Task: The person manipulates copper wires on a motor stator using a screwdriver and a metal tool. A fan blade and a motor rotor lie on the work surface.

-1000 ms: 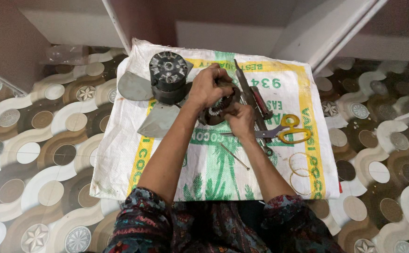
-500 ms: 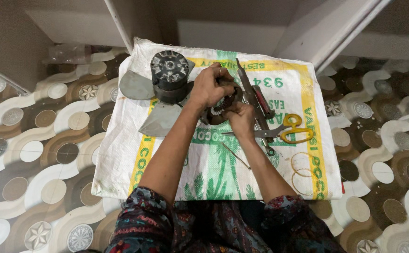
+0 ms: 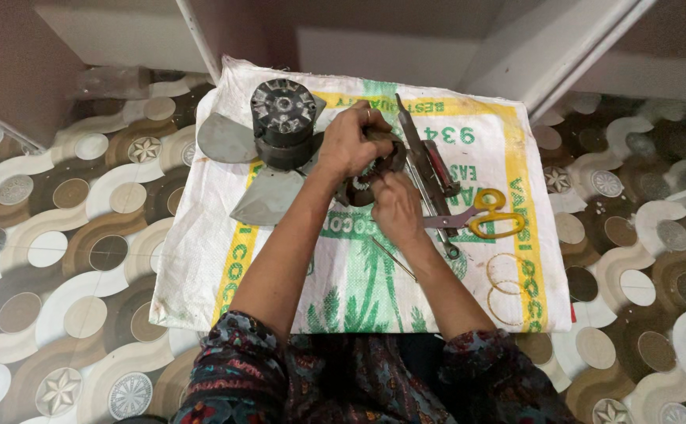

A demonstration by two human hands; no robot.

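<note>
My left hand (image 3: 348, 144) and my right hand (image 3: 395, 206) are both closed on a dark round metal part (image 3: 376, 168) held just above a white woven sack (image 3: 358, 275) spread on the floor. My fingers cover most of the part. Just left of my left hand stands a dark cylindrical fan motor (image 3: 282, 119) with grey blades (image 3: 267, 198) fanning out beneath it.
To the right of my hands lie a long metal tool (image 3: 419, 153), a wrench (image 3: 438, 228), yellow-handled scissors (image 3: 488, 217) and a thin metal rod (image 3: 394, 259). Thin wire rings (image 3: 506, 281) rest near the sack's right edge. Patterned floor tiles (image 3: 60, 235) surround the sack.
Both hands stay on the round part with only small finger shifts. The view has moved slightly.
</note>
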